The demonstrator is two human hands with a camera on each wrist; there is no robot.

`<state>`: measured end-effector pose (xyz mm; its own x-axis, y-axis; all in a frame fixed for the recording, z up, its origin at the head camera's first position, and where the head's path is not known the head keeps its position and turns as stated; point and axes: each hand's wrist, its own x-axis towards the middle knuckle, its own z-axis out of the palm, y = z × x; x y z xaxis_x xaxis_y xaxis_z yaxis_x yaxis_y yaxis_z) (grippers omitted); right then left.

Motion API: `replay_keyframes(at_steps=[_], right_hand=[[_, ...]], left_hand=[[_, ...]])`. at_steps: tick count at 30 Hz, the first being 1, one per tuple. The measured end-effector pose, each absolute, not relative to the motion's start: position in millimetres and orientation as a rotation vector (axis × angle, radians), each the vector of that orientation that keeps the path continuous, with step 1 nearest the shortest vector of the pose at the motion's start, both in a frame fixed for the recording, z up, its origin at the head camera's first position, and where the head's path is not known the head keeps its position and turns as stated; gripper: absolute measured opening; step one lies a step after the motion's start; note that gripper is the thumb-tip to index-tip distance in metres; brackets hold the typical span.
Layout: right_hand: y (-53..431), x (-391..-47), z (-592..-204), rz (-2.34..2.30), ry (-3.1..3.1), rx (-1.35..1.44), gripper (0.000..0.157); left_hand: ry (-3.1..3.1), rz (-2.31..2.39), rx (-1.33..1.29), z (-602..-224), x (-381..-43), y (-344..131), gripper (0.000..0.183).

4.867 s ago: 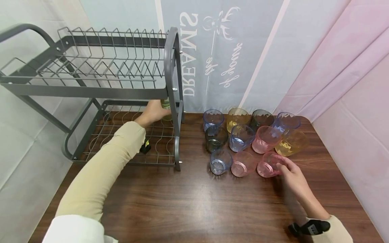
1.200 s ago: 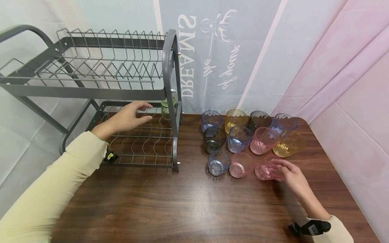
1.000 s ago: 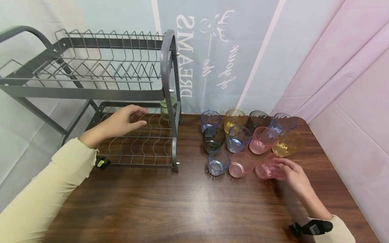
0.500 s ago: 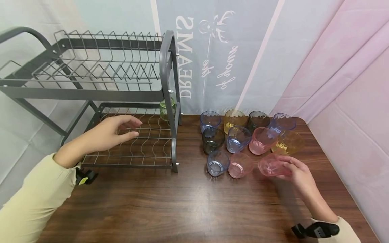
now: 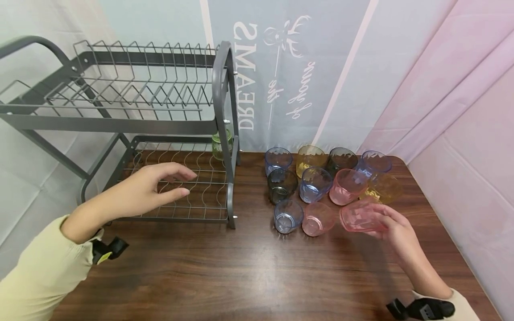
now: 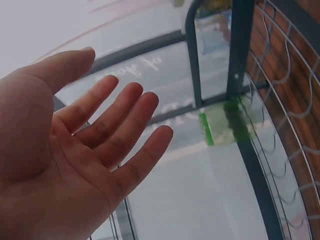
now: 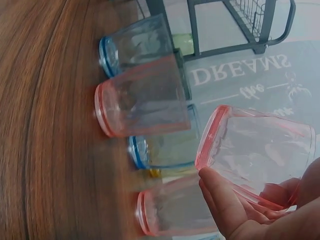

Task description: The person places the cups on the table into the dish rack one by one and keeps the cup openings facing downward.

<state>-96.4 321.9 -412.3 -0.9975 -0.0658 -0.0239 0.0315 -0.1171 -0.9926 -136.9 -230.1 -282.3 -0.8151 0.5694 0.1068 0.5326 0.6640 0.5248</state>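
The right hand (image 5: 401, 232) holds a pink cup (image 5: 358, 217) well to the right of the rack (image 5: 160, 126), its grip narrowed on the cup's side. This cup is tilted and raised from the table (image 5: 257, 276), probably to keep it free of the other cups (image 5: 315, 185); through its clear wall no content shows. Those stand close together right of the rack, mouths up, perhaps for easy reach. Inside the rack is a green cup (image 5: 217, 147). The left hand (image 5: 146, 189), near the rack's front, has its grip wide, holding nothing.
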Motion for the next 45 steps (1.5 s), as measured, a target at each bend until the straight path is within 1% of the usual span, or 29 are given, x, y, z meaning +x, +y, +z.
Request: replay_keyframes(at_steps=[6,14,20,27,33,39,45], right_hand=[[315,-94,-406,-2.327,1.983,-0.069,0.039],[299,-88,-401,-2.413,1.819,-0.170,0.043],[285,-88,-399,-2.392,1.807,-0.209,0.045],[270,-87,-396,-2.326,1.826,-0.204,0.042],[253,-83,-394,-2.264,1.859,-0.147,0.039],[237,-76,-393,-2.253,1.883,-0.060,0.033],[223,-71,-392,-2.228,1.825,-0.134,0.032]], left_hand=[[2.752,0.912,1.035,-284,-129,-210,0.033],[2.695,0.978,1.153,-289,-121,-175,0.043],[2.707,0.950,1.223,-297,-115,-147,0.058],[2.708,0.924,1.211,-306,-110,-115,0.077],[2.651,0.869,1.256,-314,-106,-87,0.083],[2.606,0.835,1.306,-320,-103,-67,0.084],[2.573,0.757,1.323,-326,-100,-52,0.088]])
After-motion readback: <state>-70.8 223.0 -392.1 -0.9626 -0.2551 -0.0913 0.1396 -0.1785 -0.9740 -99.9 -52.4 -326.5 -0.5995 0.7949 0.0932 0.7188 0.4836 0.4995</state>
